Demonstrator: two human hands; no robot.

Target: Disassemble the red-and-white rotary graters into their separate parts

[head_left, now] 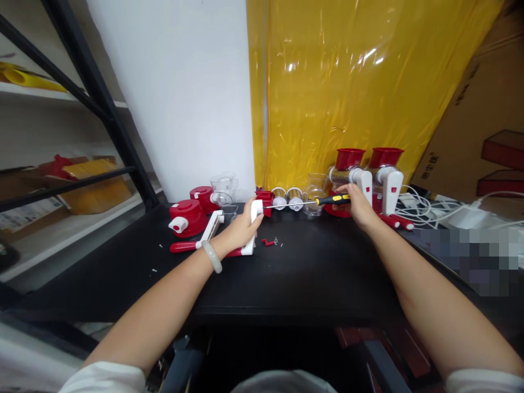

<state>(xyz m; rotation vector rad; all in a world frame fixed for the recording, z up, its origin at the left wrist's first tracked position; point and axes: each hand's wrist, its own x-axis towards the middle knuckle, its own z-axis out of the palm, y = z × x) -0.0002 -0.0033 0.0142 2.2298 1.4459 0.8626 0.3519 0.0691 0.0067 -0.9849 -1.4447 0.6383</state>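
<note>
My left hand [242, 226] is closed around a white crank handle [256, 208], whose lower end and red grip rest near the black tabletop. In my right hand [355, 205] is a screwdriver [333, 200] with a yellow and black handle. Its long shaft points left, and the tip meets the upper end of the crank handle; whether it sits in a screw is too small to tell. A second crank handle [210, 228] lies left of my left hand. Between my hands, a small red part [268, 242] lies beside several tiny white pieces [275, 240].
Red grater bases [189, 217] stand at the left, near a clear plastic part [224, 188]. Metal grating drums [295, 198] line the back. Two assembled rotary graters [387, 180] stand at the right, beside white cables [429, 210]. A black shelf frame [110, 131] rises at the left.
</note>
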